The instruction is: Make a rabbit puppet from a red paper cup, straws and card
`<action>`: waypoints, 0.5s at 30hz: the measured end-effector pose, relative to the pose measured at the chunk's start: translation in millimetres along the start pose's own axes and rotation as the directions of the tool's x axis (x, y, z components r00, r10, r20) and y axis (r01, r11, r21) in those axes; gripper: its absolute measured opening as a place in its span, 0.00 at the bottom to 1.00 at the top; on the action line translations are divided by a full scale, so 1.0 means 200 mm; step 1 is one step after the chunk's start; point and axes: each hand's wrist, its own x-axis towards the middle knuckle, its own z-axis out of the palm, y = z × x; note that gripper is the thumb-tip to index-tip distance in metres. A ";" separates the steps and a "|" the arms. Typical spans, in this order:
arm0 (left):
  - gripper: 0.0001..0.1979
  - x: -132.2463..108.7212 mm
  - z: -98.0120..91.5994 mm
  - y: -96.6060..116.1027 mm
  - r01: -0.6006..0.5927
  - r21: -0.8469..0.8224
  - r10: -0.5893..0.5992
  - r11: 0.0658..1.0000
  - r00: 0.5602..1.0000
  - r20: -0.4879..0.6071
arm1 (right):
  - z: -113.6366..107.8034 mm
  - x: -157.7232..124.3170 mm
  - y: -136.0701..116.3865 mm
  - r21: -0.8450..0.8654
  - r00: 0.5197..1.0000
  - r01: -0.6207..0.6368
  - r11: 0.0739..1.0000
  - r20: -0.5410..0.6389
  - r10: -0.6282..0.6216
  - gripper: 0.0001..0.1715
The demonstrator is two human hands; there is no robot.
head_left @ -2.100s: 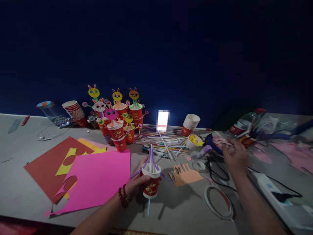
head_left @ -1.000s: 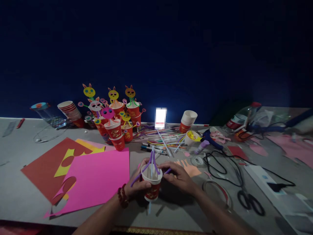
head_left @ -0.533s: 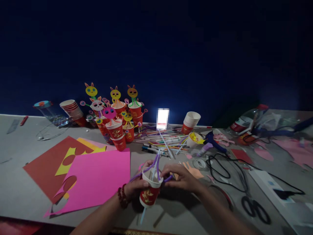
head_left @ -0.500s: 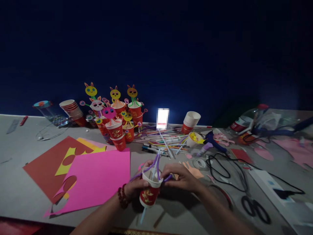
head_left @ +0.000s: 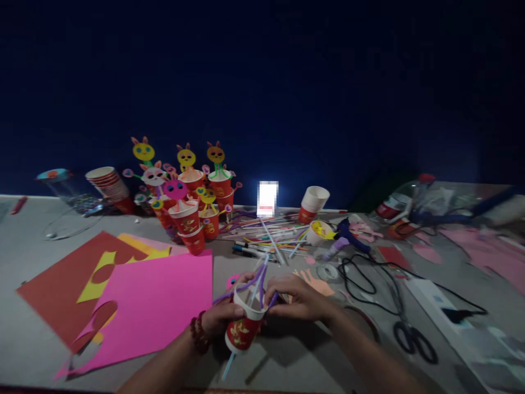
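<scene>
My left hand [head_left: 225,316] is wrapped round a red paper cup [head_left: 243,331] with gold print and a white rim. The cup tilts, its mouth leaning up and to the right. A pale blue straw [head_left: 229,364] runs through it and sticks out below the base. Purple pipe cleaners [head_left: 261,282] rise from the straw's top and bend out over the rim on both sides. At the rim's right side, my right hand [head_left: 301,298] pinches the bent purple end with thumb and forefinger. A small pink paper disc [head_left: 232,281] shows behind my left hand.
Pink card [head_left: 164,312] and red-brown card [head_left: 53,290] lie on the left. Behind stand cup figures with paper faces [head_left: 175,189]. Markers [head_left: 250,250], stacked cups [head_left: 314,205], a blue glue gun [head_left: 348,235], its black cord and scissors [head_left: 414,342] spread to the right.
My view has turned slightly right, so the table's things sit further left. The cup tilts a little more. Both hands keep their grip, with the right fingers closer over the rim.
</scene>
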 end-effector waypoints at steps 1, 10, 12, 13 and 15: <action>0.41 0.00 0.00 0.00 -0.006 0.007 0.006 1.000 1.000 -0.011 | 0.00 -0.01 0.00 -0.004 1.000 -0.011 1.000 -0.008 0.011 0.15; 0.40 0.04 0.04 -0.02 0.012 0.056 -0.010 0.998 0.999 -0.032 | 0.03 -0.06 0.02 -0.056 0.998 -0.058 0.997 -0.029 0.056 0.15; 0.39 0.05 0.05 0.00 -0.042 0.084 0.047 0.996 0.997 -0.056 | 0.02 -0.07 0.03 -0.075 0.994 -0.104 0.992 -0.051 0.101 0.15; 0.37 0.05 0.06 0.01 -0.073 0.100 0.080 0.992 0.995 -0.066 | 0.02 -0.07 0.03 -0.079 0.991 -0.122 0.989 -0.060 0.117 0.14; 0.36 0.06 0.07 0.04 -0.113 0.133 0.124 0.985 0.990 -0.075 | 0.00 -0.08 0.03 -0.054 0.988 -0.139 0.989 -0.080 0.134 0.14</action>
